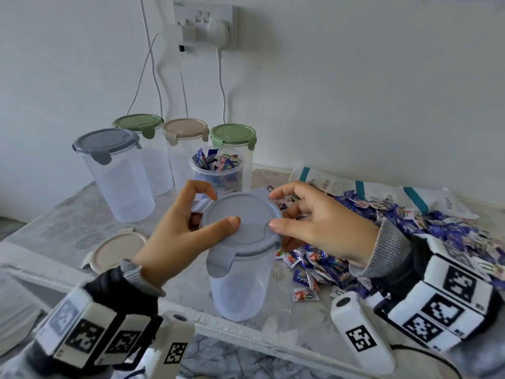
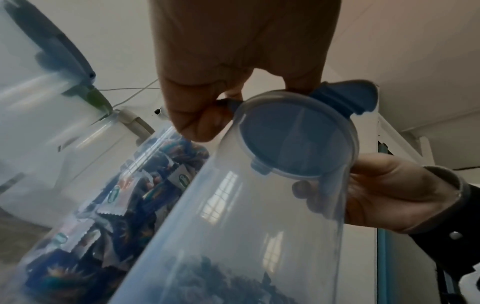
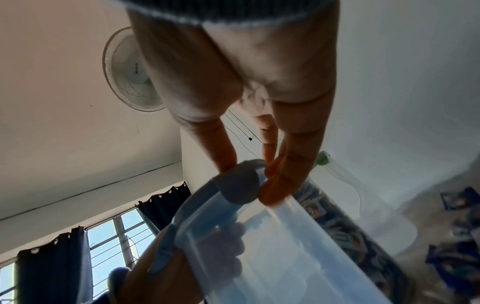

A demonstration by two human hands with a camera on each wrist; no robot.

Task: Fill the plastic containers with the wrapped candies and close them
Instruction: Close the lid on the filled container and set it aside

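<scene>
An empty clear container (image 1: 240, 285) stands near the table's front edge with a blue-grey lid (image 1: 240, 222) on top. My left hand (image 1: 218, 209) has its thumb on the lid and pinches the left flap with curled fingers (image 2: 202, 115). My right hand (image 1: 274, 210) holds the lid's right side, thumb on the top and fingers (image 3: 280, 174) curled at the right flap (image 3: 239, 185). The front flap (image 1: 218, 263) hangs down. Behind stands an open container (image 1: 217, 170) full of wrapped candies. A pile of wrapped candies (image 1: 382, 222) lies to the right.
Several closed empty containers stand at the back left: grey lid (image 1: 106, 142), green lid (image 1: 138, 123), beige lid (image 1: 185, 128), green lid (image 1: 233, 135). A loose beige lid (image 1: 117, 250) lies at the left. White bags (image 1: 410, 198) lie at the back right.
</scene>
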